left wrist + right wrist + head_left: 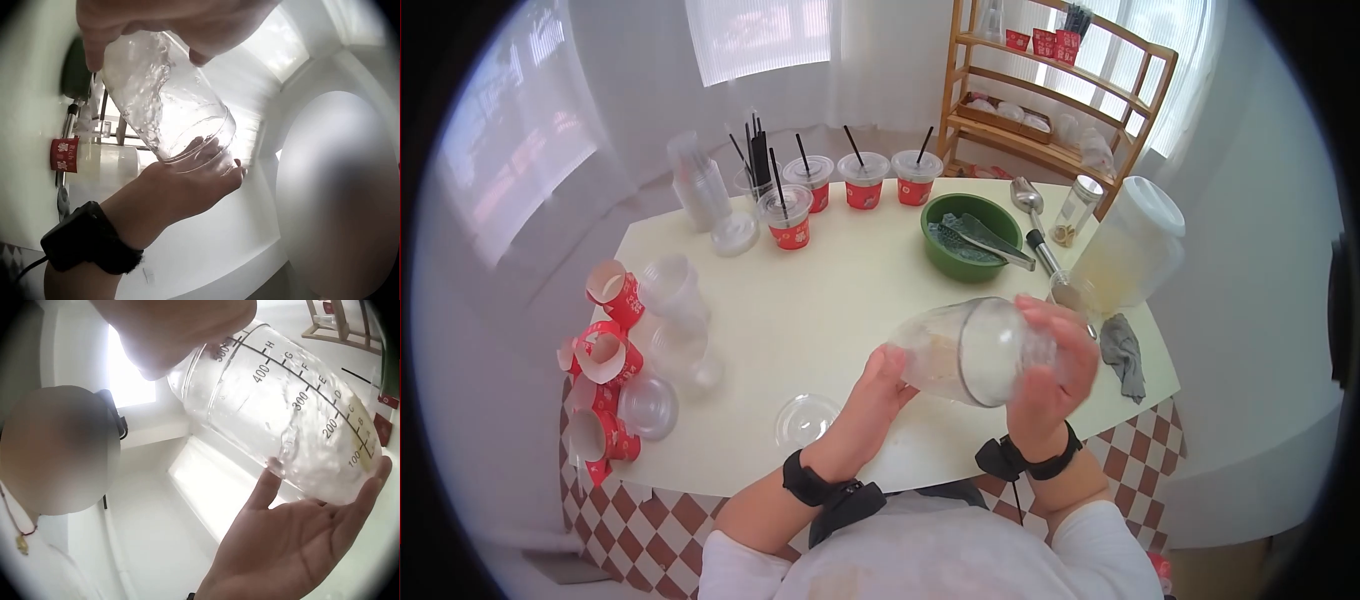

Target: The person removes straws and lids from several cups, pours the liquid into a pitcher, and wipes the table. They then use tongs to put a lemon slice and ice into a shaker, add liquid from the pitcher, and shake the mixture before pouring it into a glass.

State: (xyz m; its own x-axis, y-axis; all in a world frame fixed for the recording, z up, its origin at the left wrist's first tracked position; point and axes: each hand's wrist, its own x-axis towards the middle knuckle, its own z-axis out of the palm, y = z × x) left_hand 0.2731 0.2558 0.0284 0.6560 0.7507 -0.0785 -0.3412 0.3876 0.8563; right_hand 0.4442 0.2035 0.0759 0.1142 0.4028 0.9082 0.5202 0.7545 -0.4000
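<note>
A clear shaker (pixel 980 352) with black measuring marks lies tilted sideways between both hands above the table's near side. My left hand (pixel 870 400) holds its base end, with thumb and fingers around it in the right wrist view. At the other end, my right hand (pixel 1055 375) grips the narrower top, blurred in the head view. Ice and liquid slosh inside the shaker (pixel 275 412), and a pale yellow layer shows by the lowest marks. Below the left hand, a clear round lid (pixel 805 420) rests on the table.
A green bowl (pixel 945 262) holds ice and tongs. To its right stand a spoon (pixel 1028 195), a jar (pixel 1080 205), a pitcher (pixel 1135 240) and a grey cloth (pixel 1122 360). Several red lidded cups (pixel 863 192) line the back; red sleeves (pixel 605 355) and clear cups (pixel 675 285) lie left.
</note>
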